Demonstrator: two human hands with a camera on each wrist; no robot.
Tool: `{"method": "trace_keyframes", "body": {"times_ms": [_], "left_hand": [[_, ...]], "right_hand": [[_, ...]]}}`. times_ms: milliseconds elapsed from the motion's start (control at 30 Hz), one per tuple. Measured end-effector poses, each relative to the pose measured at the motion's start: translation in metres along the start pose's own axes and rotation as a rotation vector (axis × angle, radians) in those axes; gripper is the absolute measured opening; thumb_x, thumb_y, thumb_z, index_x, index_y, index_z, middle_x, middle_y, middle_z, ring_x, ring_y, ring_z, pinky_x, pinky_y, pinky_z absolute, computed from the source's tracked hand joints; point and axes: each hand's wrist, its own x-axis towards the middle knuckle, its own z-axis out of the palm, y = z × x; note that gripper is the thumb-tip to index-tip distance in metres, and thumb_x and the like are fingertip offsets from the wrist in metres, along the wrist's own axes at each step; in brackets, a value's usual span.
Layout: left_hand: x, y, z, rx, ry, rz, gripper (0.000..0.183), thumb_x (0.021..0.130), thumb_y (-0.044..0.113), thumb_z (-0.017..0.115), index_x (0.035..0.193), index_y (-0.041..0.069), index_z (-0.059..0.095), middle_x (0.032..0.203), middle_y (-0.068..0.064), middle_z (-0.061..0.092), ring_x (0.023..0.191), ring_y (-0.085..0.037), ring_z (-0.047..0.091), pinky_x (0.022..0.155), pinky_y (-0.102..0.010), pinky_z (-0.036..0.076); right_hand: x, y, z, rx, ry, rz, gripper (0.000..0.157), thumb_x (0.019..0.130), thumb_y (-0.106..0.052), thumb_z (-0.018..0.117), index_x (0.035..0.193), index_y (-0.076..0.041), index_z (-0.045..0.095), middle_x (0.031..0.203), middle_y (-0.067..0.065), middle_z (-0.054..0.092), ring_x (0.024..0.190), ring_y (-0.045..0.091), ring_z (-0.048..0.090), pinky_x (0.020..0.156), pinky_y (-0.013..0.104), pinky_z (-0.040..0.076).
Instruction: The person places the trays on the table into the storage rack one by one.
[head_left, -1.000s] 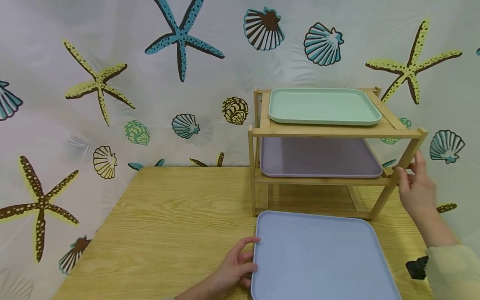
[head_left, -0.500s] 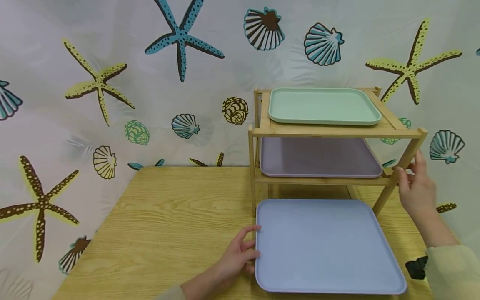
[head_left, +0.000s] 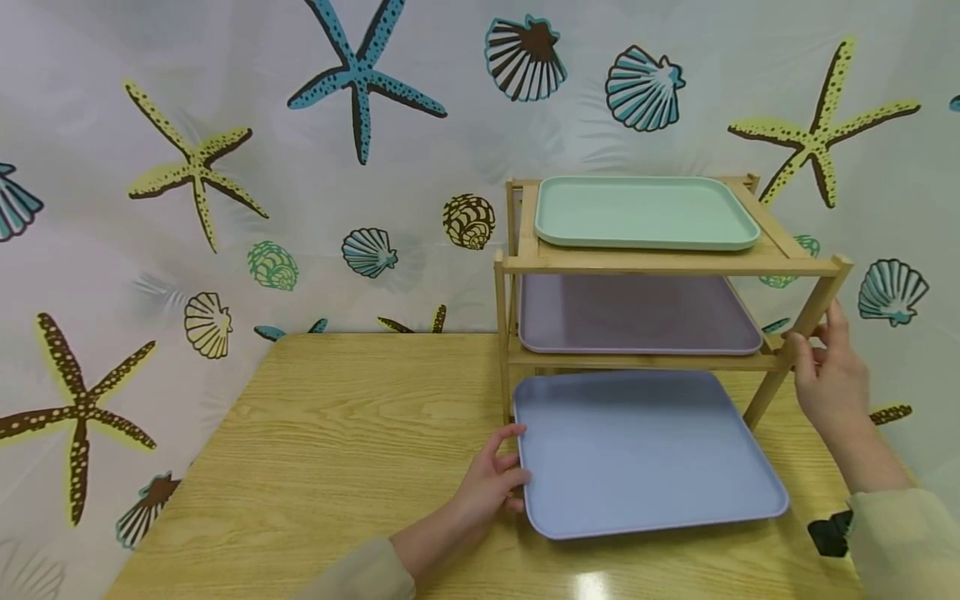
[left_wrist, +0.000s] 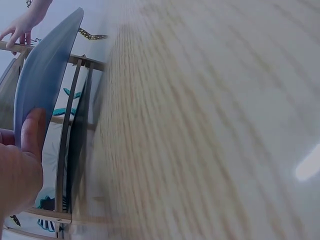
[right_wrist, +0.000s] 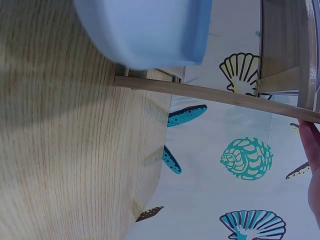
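Observation:
My left hand [head_left: 491,479] pinches the left edge of a light blue tray [head_left: 648,458], thumb above the rim and other fingers under it. The tray's far part reaches under the middle shelf of a wooden rack [head_left: 675,265]; its near part sticks out in front, raised over the table. In the left wrist view, my thumb and fingers show on the tray [left_wrist: 47,75]. My right hand [head_left: 832,375] holds the rack's right front post at the middle shelf. In the right wrist view its fingers [right_wrist: 310,142] touch the wooden post [right_wrist: 215,95].
A mint green tray [head_left: 645,212] lies on the rack's top shelf, a purple tray [head_left: 637,312] on the middle one. A small black object [head_left: 830,533] sits by the right sleeve. The wooden table [head_left: 360,417] extends left; a shell-patterned curtain [head_left: 420,167] hangs behind.
My left hand has pushed the blue tray away from me, from in front of the rack to partly beneath its middle shelf. The right hand stays at the post.

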Motion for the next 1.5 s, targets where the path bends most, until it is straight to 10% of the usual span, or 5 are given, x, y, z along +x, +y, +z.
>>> {"method": "trace_keyframes", "body": {"times_ms": [767, 1300, 1500], "left_hand": [[0.026, -0.012, 0.008, 0.064, 0.107, -0.013, 0.043, 0.095, -0.006, 0.044, 0.135, 0.005, 0.032, 0.120, -0.022, 0.055, 0.074, -0.018, 0.059, 0.047, -0.024, 0.045], [0.003, -0.011, 0.010, 0.124, -0.135, -0.110, 0.065, 0.074, -0.023, 0.067, 0.132, -0.002, 0.045, 0.108, -0.016, 0.060, 0.083, -0.021, 0.063, 0.063, -0.030, 0.054], [0.001, -0.009, 0.012, 0.193, -0.124, -0.072, 0.055, 0.074, -0.022, 0.069, 0.124, -0.003, 0.054, 0.108, -0.014, 0.062, 0.095, -0.022, 0.061, 0.068, -0.029, 0.053]], "right_hand": [[0.001, -0.001, 0.002, -0.028, 0.009, 0.003, 0.058, 0.100, -0.005, 0.050, 0.150, -0.012, 0.023, 0.111, 0.035, 0.058, 0.085, 0.054, 0.062, 0.067, -0.003, 0.025], [0.002, -0.001, 0.000, -0.010, 0.014, -0.007, 0.057, 0.100, -0.004, 0.050, 0.150, -0.012, 0.023, 0.111, 0.037, 0.057, 0.085, 0.056, 0.061, 0.069, -0.003, 0.025], [0.001, 0.001, 0.002, -0.009, 0.026, -0.018, 0.058, 0.099, -0.003, 0.051, 0.150, -0.011, 0.025, 0.108, 0.037, 0.058, 0.082, 0.056, 0.061, 0.068, -0.003, 0.026]]}}
